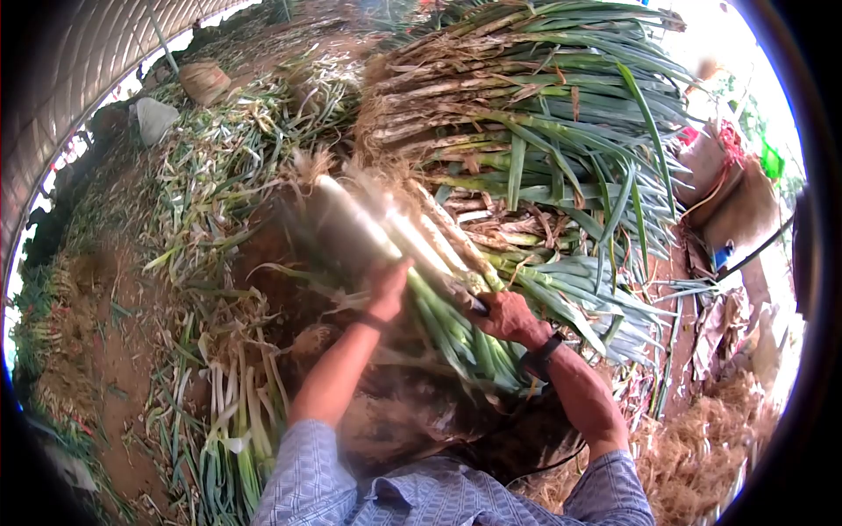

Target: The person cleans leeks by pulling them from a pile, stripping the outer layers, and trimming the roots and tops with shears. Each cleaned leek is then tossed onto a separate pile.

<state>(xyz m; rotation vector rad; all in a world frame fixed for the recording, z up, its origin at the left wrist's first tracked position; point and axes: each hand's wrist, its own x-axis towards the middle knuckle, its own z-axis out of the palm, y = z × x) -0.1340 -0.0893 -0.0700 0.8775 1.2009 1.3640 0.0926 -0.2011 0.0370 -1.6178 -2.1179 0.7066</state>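
Observation:
Large green onions (351, 206) with white shanks lie at a slant in front of me, blurred by motion, their roots toward the upper left. My left hand (386, 285) is closed over the shanks; its fingers are partly smeared. To the right, my right hand (510, 317) is wrapped round a dark, rod-like tool (467, 296) whose kind I cannot make out. Unpeeled stalks (452, 232) with brownish skins run beside the tool. Green leaves (465, 342) pass down below both hands.
A big pile of unpeeled green onions (526, 114) lies beyond my right hand. Peeled ones (246, 412) rest at lower left. Stripped leaves (237, 167) cover the ground at left, and a heap of roots (693, 438) is at lower right. Sacks (745, 202) stand at far right.

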